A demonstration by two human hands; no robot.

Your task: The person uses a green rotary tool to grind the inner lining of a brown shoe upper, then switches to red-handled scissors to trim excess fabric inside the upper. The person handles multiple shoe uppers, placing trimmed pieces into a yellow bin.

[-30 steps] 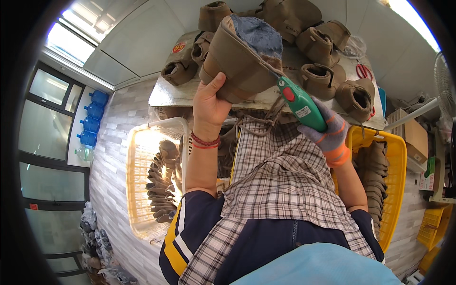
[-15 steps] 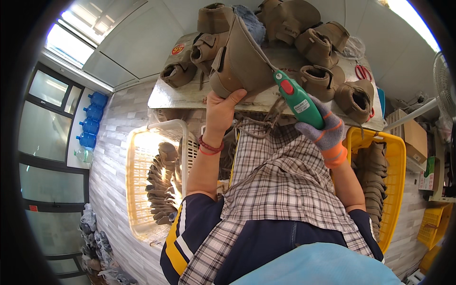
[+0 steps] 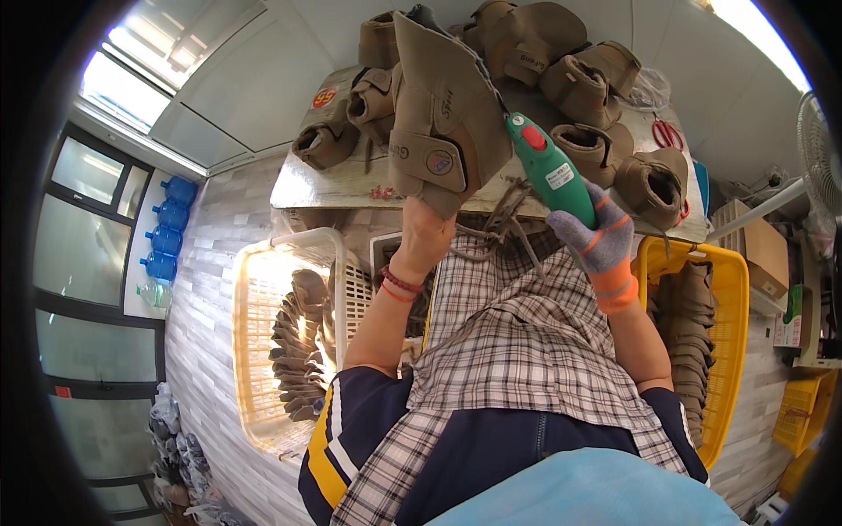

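Above the left hand [image 3: 428, 231], a brown shoe [image 3: 449, 127] sits apparently pinched by hidden fingers.

The brown shoe upper [image 3: 456, 110] is raised upright and leans slightly, its broad flared panel rising to a corner at the top and its lower end in the left hand [image 3: 429, 230]. A wide strap with a round emblem and dark lettering crosses it low down. The green handheld tool [image 3: 554, 175], with a red button and a pale label, slants up and leftward from the right hand [image 3: 602, 232], its narrow dark tip at the upper's right edge; contact there is too small to tell.
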